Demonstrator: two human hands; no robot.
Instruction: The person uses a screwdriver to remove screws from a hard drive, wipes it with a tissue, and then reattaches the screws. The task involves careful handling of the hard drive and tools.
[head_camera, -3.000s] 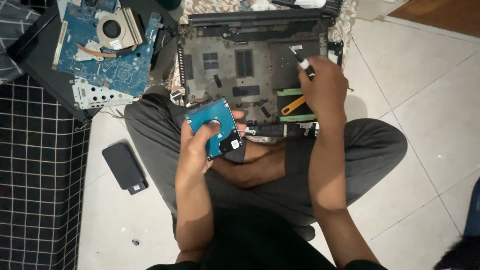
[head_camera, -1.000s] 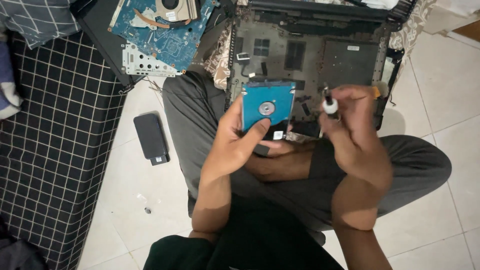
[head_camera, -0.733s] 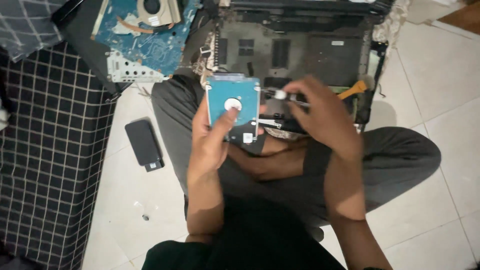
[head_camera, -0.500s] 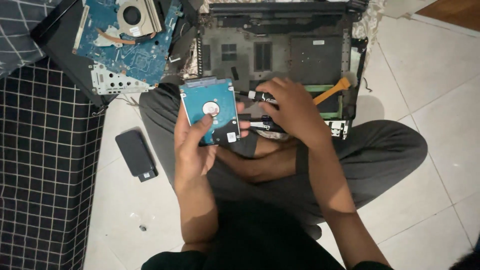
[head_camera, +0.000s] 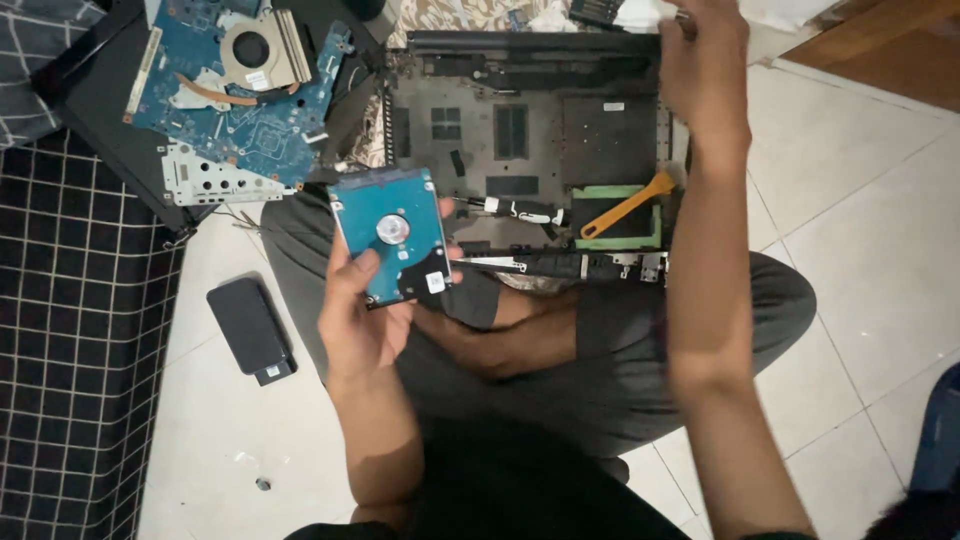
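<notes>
The left hand (head_camera: 365, 320) grasps a blue hard drive (head_camera: 392, 236) over the lap. The right hand (head_camera: 705, 70) reaches beyond the opened laptop (head_camera: 520, 150); its finger state cannot be told.

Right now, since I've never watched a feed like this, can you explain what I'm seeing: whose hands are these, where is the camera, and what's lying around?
There is one picture, taken by a camera on the person's head, looking down at their lap as they sit cross-legged on a tiled floor. Both bare hands are their own. The left hand holds up a small blue hard drive, circuit side showing, fingers wrapped around its lower edge. The right hand reaches out over the far edge of an opened laptop base resting against the legs; whether it holds anything is unclear. In the base lie an orange pry tool and a screwdriver. To the left sit a blue circuit board with a fan, a small black device on the floor, and a checked fabric.
</notes>
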